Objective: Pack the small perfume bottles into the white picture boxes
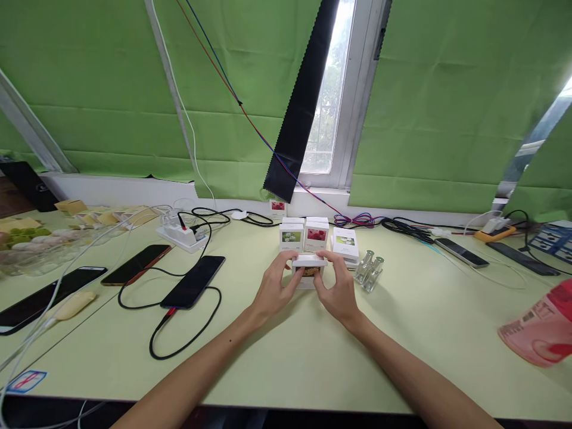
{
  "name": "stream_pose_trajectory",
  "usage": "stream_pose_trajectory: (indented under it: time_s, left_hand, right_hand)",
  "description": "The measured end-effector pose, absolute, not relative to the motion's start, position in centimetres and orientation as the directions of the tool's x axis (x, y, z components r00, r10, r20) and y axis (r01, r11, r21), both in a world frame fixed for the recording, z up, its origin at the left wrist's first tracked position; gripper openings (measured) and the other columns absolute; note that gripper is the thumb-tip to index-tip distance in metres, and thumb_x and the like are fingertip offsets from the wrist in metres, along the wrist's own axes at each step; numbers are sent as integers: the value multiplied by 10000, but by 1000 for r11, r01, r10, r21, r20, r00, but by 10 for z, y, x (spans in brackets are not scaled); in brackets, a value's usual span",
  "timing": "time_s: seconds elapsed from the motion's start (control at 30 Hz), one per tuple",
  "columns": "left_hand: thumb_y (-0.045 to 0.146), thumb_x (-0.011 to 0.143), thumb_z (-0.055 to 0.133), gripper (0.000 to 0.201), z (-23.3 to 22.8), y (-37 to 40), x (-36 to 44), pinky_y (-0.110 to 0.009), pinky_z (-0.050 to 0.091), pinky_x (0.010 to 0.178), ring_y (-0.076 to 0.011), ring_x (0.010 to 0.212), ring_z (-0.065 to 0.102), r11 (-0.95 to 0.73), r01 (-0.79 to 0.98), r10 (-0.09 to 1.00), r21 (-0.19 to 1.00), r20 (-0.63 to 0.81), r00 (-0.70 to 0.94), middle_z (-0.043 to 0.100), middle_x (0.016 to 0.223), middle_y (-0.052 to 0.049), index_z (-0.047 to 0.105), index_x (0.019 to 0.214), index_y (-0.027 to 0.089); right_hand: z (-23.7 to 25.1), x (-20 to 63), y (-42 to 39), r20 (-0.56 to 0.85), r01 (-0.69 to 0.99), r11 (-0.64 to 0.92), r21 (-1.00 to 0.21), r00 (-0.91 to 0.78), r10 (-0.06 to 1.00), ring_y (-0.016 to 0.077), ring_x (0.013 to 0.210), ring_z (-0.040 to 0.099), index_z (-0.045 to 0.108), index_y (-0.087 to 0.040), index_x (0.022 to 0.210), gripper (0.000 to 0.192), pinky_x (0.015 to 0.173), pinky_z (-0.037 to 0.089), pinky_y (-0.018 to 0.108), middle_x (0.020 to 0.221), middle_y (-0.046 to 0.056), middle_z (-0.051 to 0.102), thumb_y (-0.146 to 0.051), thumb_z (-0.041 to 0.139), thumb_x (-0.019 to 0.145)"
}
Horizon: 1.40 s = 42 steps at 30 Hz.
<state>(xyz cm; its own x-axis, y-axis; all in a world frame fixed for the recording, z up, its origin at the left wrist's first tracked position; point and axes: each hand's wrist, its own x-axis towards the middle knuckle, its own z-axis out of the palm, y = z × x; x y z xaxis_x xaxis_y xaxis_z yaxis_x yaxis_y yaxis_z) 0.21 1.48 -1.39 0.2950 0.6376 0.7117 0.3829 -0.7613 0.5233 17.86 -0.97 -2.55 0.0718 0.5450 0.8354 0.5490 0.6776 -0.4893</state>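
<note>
Left hand (272, 292) and right hand (337, 292) meet mid-tabletop (290, 351) | fingers (286, 257) of both curl closed round a small white box (308, 271), pinching its sides and lid | three more boxes (316, 235) stand just behind | two glass vials (370, 271) lie just right

Bright window (328, 89) daylight, soft shadows, warped edges

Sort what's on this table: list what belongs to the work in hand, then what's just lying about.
In hand:
left hand and right hand, both holding the small white box
three matching boxes behind it
two glass bottles

Lying about:
phones
power strip
cables
pink packet
</note>
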Motion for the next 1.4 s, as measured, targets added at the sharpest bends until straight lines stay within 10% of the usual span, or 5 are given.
stream_pose_trajectory:
  time_s: [1.03,1.4]
  left_hand:
    - [311,956,636,313,-16,13,5,-288,635,705,-158,853,730,-773,383,592,505,792,150,747,982,-33,536,1246,250]
    - [263,945,660,168,-15,10,5,-272,632,693,-145,811,718,-832,309,529,460,826,193,737,937,-25,622,1104,228]
  right_hand:
    - [-35,180,-3,783,550,596,-584,190,592,244,1055,656,521,-220,1380,405,886,570,430,1143,114,662,-227,526,974]
    - [-30,181,-3,647,318,584,-747,147,748,117,601,560,439,-241,1411,448,696,569,332,1175,86,700,-309,535,979]
